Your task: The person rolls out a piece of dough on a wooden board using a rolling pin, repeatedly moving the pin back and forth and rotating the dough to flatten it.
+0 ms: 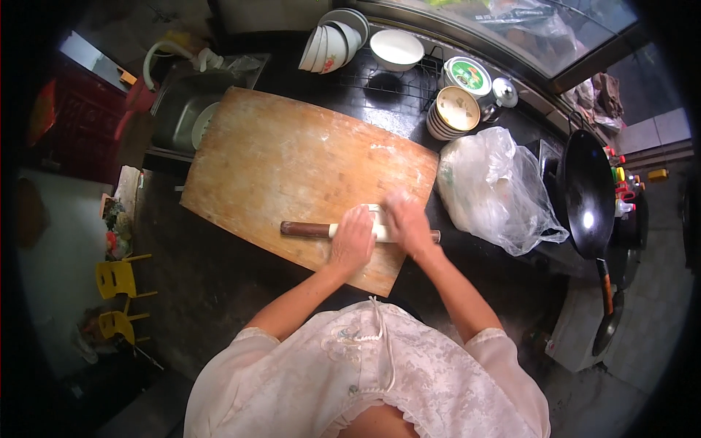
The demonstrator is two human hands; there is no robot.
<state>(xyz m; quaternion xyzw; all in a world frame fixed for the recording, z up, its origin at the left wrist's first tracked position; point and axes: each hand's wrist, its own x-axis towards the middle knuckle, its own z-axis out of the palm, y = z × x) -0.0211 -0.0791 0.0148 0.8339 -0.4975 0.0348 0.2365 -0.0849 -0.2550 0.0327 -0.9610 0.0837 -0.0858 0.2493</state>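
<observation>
A brown wooden rolling pin point(306, 229) lies across the near right part of a floured wooden board point(274, 148). Pale dough point(381, 233) is wrapped around the pin's middle. My left hand point(354, 234) presses on the dough and pin from above, its fingers pointing away from me. To its right my right hand point(405, 219), blurred, rests over the other end of the dough. The pin's right tip shows just past my right wrist. Both palms are hidden, so how far the fingers curl around the pin is unclear.
A sink point(181, 109) with a faucet lies beyond the board's left corner. White bowls point(328, 49) stand on a wire rack at the back, near stacked cups point(453, 112). On the right are a clear plastic bag point(493, 191) and a black wok point(589, 191).
</observation>
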